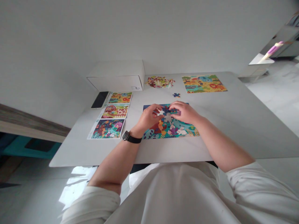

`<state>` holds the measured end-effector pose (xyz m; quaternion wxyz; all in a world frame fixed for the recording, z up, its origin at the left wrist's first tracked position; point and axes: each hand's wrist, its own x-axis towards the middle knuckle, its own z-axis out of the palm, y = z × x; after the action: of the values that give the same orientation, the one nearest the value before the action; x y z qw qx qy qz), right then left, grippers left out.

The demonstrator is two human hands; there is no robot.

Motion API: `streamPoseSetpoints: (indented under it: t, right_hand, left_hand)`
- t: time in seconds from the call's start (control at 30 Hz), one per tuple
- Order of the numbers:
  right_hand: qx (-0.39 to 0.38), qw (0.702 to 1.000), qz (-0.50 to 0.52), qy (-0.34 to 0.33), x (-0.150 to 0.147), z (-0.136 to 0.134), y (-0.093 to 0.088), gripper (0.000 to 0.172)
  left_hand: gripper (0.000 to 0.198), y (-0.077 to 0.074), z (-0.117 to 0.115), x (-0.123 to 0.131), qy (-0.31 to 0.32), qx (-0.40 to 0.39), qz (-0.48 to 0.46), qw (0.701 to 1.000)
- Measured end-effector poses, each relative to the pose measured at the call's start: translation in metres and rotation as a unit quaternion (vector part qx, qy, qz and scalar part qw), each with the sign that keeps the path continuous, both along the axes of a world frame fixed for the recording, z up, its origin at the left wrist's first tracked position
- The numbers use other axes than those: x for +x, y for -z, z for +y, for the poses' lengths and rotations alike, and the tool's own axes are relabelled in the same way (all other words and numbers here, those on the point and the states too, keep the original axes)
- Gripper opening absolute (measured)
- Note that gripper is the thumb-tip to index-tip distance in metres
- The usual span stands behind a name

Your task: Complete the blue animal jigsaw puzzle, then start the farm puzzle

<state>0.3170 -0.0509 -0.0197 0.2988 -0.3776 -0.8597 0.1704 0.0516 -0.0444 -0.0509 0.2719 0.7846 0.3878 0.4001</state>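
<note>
Head view, nearest: colourful rectangular animal jigsaw (174,127) on white table (233,124), beneath the left hand (149,118) and right hand (185,112).
Hands: apart, flanking a knobbed grey jigsaw piece (167,117); cannot tell whether either grips it.
Beyond: dark-blue loose piece (176,95), then multicoloured heap of pieces (160,82).

No wording can be read for certain anywhere. A small printed label (135,88) sits at the lower right of the white box's (114,83) front, showing dark block-like marks and fine lines, too tiny to make out. The sheet of three pictures (114,111) has faint marks along its pale left margin, also illegible.
</note>
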Motion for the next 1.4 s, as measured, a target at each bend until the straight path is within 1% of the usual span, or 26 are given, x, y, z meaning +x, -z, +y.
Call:
streamPoseSetpoints:
  t: [0.13, 0.3, 0.43, 0.6, 0.87, 1.0, 1.2, 1.4]
  right_hand:
    - [0.003, 1.0, -0.014, -0.011, 0.003, 0.002, 0.004, 0.024]
    - [-0.023, 0.998, -0.062, -0.01, 0.009, 0.006, 0.013, 0.027]
    - [-0.054, 0.992, -0.109, -0.018, 0.011, 0.008, 0.019, 0.024]
    - [-0.064, 0.989, -0.134, -0.021, 0.009, 0.009, 0.02, 0.022]
    - [-0.072, 0.985, -0.158, -0.01, 0.002, 0.006, 0.02, 0.021]
    - [-0.074, 0.983, -0.166, -0.002, 0.0, 0.004, 0.019, 0.024]
    - [-0.066, 0.983, -0.169, -0.008, 0.0, 0.006, 0.023, 0.025]
    - [-0.059, 0.986, -0.153, -0.023, 0.0, 0.008, 0.026, 0.022]
  left_hand:
    - [0.032, 0.0, 0.001, 0.0, 0.008, 0.001, 0.027, 1.0]
    - [0.037, -0.004, 0.003, -0.005, 0.014, 0.045, 0.1, 0.994]
    - [0.033, -0.003, 0.004, -0.008, 0.016, 0.053, 0.132, 0.99]
    - [0.028, 0.002, 0.006, -0.009, 0.041, 0.049, 0.16, 0.985]
    - [0.029, 0.01, 0.01, -0.011, 0.075, 0.042, 0.178, 0.98]
    - [0.029, 0.009, 0.009, -0.009, 0.108, 0.038, 0.176, 0.978]
    - [0.032, 0.008, 0.01, -0.008, 0.134, 0.04, 0.19, 0.972]
    - [0.026, 0.007, 0.01, -0.008, 0.162, 0.04, 0.186, 0.968]
